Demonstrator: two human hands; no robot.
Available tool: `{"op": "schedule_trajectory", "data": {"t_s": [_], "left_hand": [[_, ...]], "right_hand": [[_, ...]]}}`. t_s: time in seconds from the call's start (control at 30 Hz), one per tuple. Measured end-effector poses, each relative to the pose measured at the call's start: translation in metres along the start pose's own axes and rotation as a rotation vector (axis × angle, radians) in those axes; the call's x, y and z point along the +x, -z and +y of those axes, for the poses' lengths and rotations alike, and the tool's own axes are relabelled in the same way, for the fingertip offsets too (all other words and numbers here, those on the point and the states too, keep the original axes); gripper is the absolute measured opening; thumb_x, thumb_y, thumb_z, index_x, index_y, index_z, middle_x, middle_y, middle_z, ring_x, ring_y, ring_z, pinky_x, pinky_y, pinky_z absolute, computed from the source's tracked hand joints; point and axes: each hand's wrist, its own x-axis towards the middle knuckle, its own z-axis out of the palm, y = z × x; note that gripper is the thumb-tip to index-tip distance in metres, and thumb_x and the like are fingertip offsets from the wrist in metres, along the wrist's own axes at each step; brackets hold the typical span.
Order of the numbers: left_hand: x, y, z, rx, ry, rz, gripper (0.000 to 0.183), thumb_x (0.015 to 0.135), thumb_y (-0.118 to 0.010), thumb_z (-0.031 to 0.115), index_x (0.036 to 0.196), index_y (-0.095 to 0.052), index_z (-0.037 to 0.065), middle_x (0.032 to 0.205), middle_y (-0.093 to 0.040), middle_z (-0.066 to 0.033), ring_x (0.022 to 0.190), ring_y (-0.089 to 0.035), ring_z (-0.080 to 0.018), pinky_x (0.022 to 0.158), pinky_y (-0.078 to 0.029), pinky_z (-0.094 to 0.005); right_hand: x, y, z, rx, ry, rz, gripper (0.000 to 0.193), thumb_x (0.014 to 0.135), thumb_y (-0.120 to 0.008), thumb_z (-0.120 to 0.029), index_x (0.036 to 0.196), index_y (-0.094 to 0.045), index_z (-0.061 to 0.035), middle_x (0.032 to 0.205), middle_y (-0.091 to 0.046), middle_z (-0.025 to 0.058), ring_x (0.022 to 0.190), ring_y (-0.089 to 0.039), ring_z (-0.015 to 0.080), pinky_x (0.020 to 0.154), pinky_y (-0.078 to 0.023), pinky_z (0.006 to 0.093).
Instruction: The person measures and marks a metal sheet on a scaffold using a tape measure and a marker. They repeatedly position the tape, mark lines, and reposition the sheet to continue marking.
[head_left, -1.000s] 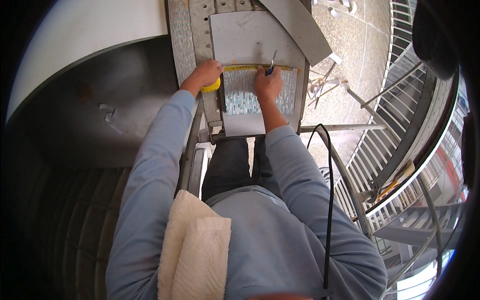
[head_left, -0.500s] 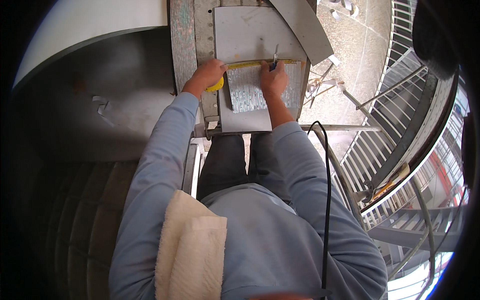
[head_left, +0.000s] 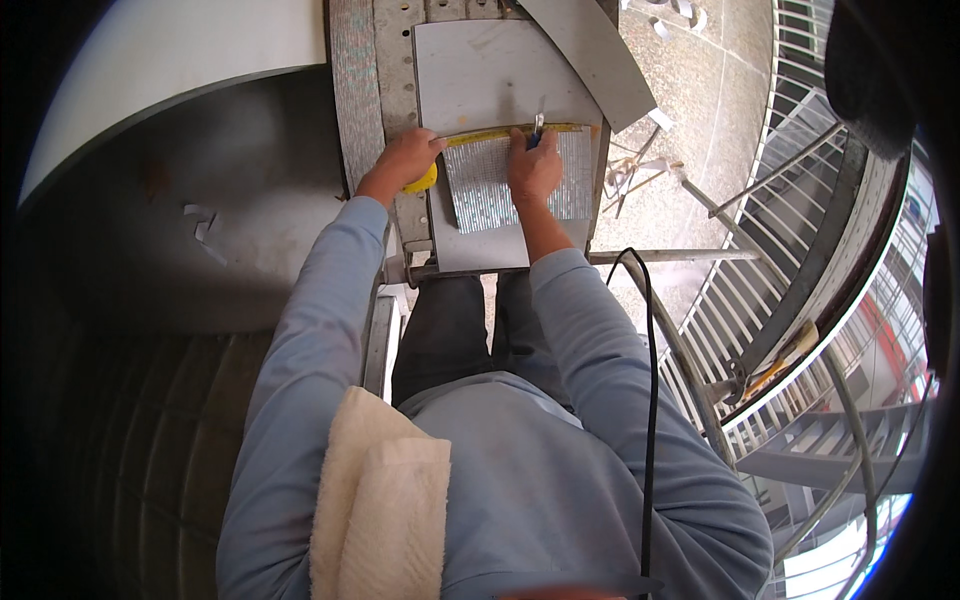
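Observation:
A silver, ribbed sheet [head_left: 475, 185] lies on a pale flat board [head_left: 470, 70] in front of me. Along the sheet's far edge runs the yellow blade of a tape measure [head_left: 480, 133]. My left hand [head_left: 403, 162] is closed on the tape measure at the sheet's far left corner, its round yellow case [head_left: 424, 180] showing below the fingers. My right hand [head_left: 535, 168] rests over the sheet, closed round a blue-handled utility knife [head_left: 536, 135] that points away from me. Its fingertips are at the tape; whether they press on it cannot be made out.
A curved grey panel [head_left: 590, 60] overlaps the board's far right corner. The board sits on a perforated metal plank [head_left: 395, 75]. To the left is a large grey hollow [head_left: 250, 130] with a pale scrap; white railings [head_left: 770, 215] stand on the right. A black cable [head_left: 653, 400] hangs beside my right arm.
The whole view has shifted slightly, so the board and sheet appear a little lower and further left. Both hands keep nearly the same places on the sheet and tape.

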Motion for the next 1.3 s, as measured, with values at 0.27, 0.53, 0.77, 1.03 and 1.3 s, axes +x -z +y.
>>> {"op": "schedule_trajectory", "data": {"t_s": [0.27, 0.53, 0.77, 1.03, 1.3], "left_hand": [[-0.005, 0.001, 0.006, 0.016, 0.048, 0.004, 0.041, 0.101, -0.058, 0.037, 0.105, -0.073, -0.001, 0.104, -0.072, -0.0265, 0.099, -0.069, -0.0450, 0.090, -0.055, -0.0502], [-0.008, 0.000, 0.011, 0.045, 0.085, 0.029, 0.041, 0.101, -0.058, 0.038, 0.108, -0.073, 0.001, 0.109, -0.072, -0.0262, 0.104, -0.069, -0.0447, 0.093, -0.054, -0.0510], [-0.004, -0.001, 0.008, 0.047, 0.101, 0.006, 0.042, 0.101, -0.058, 0.038, 0.112, -0.073, 0.001, 0.114, -0.071, -0.0263, 0.108, -0.068, -0.0439, 0.096, -0.053, -0.0508], [-0.005, 0.001, 0.012, 0.060, 0.100, -0.002, 0.041, 0.101, -0.058, 0.037, 0.116, -0.072, 0.001, 0.114, -0.071, -0.0267, 0.108, -0.068, -0.0439, 0.097, -0.053, -0.0505], [-0.005, -0.003, 0.008, 0.021, 0.069, 0.065, 0.042, 0.100, -0.060, 0.037, 0.107, -0.072, -0.002, 0.106, -0.070, -0.0292, 0.102, -0.067, -0.0472, 0.089, -0.053, -0.0510]], "right_hand": [[-0.004, -0.002, 0.002, 0.003, 0.040, 0.040, 0.045, 0.090, -0.073, -0.046, 0.100, -0.058, -0.0056, 0.086, -0.071, 0.0225, 0.083, -0.068, 0.0479, 0.076, -0.052, 0.0566], [-0.004, -0.003, 0.006, 0.034, 0.071, 0.051, 0.045, 0.090, -0.073, -0.046, 0.100, -0.058, -0.0051, 0.089, -0.071, 0.0227, 0.084, -0.068, 0.0480, 0.076, -0.052, 0.0570], [-0.004, -0.005, 0.011, 0.027, 0.100, 0.060, 0.045, 0.089, -0.075, -0.045, 0.100, -0.057, -0.0056, 0.085, -0.069, 0.0218, 0.081, -0.068, 0.0484, 0.074, -0.052, 0.0580], [-0.005, -0.004, 0.012, 0.043, 0.101, 0.051, 0.044, 0.088, -0.076, -0.043, 0.102, -0.058, -0.0054, 0.087, -0.071, 0.0225, 0.082, -0.069, 0.0482, 0.075, -0.052, 0.0570], [-0.004, -0.004, 0.013, 0.040, 0.095, 0.046, 0.047, 0.087, -0.076, -0.046, 0.106, -0.060, -0.0058, 0.089, -0.072, 0.0225, 0.083, -0.070, 0.0467, 0.076, -0.053, 0.0554]]}}
